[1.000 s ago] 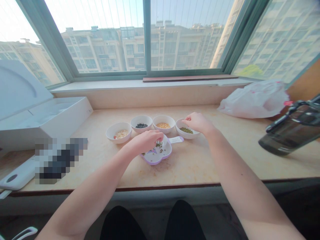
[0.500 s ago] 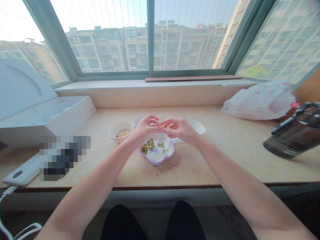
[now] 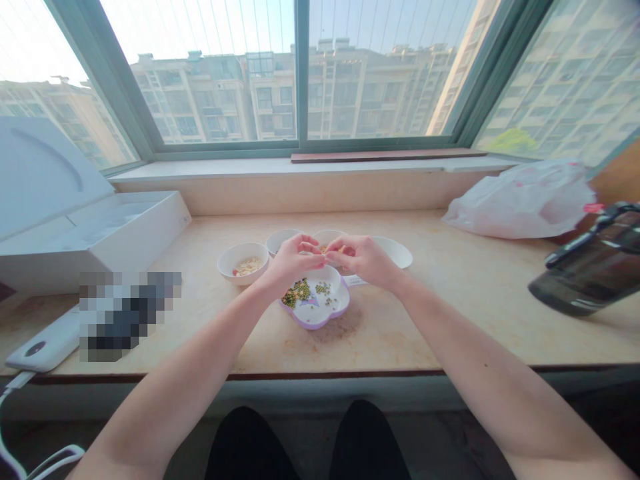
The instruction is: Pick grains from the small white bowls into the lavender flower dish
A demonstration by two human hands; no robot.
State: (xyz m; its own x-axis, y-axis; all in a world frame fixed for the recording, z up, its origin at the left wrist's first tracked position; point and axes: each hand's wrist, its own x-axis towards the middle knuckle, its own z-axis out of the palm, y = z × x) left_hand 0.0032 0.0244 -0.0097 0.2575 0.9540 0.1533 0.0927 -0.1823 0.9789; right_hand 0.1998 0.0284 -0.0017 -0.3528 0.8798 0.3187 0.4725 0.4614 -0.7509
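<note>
Both hands meet above the far rim of a white and purple tray (image 3: 316,315), which holds green and orange bits. My left hand (image 3: 296,259) has its fingers bent and pinched together; whatever is between them is too small to name. My right hand (image 3: 361,259) is closed the same way, its fingertips against those of the left. A white bowl (image 3: 243,279) of pale pieces stands to the left. Behind the hands are a second bowl (image 3: 280,239), a third bowl (image 3: 330,235) and a white oval dish (image 3: 397,253), all partly hidden.
An open white box (image 3: 145,230) stands at the left, with a white power bank (image 3: 47,343) and a blurred dark object in front. At the right lie a plastic bag (image 3: 523,203) and a dark transparent bottle (image 3: 590,273). The counter's front edge runs below the forearms.
Both hands have dropped slightly and their fingers have drawn closer together. More of the bowls behind them shows.
</note>
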